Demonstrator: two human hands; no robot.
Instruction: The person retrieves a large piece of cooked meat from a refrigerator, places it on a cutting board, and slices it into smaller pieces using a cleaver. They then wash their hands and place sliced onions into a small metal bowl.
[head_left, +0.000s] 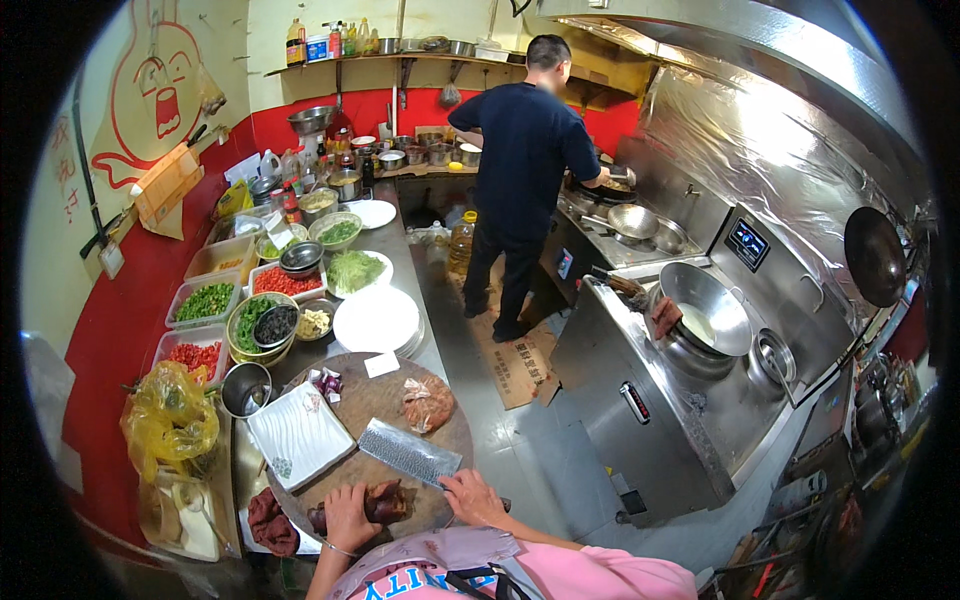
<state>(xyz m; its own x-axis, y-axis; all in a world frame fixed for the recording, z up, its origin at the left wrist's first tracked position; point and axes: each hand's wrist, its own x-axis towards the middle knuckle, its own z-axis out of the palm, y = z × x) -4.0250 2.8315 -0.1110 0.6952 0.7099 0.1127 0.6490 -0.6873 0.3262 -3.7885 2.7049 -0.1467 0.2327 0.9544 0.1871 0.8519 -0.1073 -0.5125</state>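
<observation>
On the round wooden chopping board (322, 487), my left hand (349, 517) grips a dark brown piece of meat (388, 501), with part of it hidden under my fingers. My right hand (472, 497) is around the handle of a cleaver (411, 452), whose hammered blade lies flat on the board and points away to the left. A clear plastic bag of reddish-brown food (427, 405) sits beyond the blade. Left of the blade, a white ridged square plate (301, 436) overlaps the board's edge. Cut red onion (327, 383) lies behind that plate.
Stacked white plates (376, 319) stand behind the board, near tubs of chopped red pepper (286, 282) and greens (204, 304). A yellow plastic bag (169, 420) and dark red cloth (271, 521) are at left. Across the aisle, a person (517, 165) works at a wok (611, 191).
</observation>
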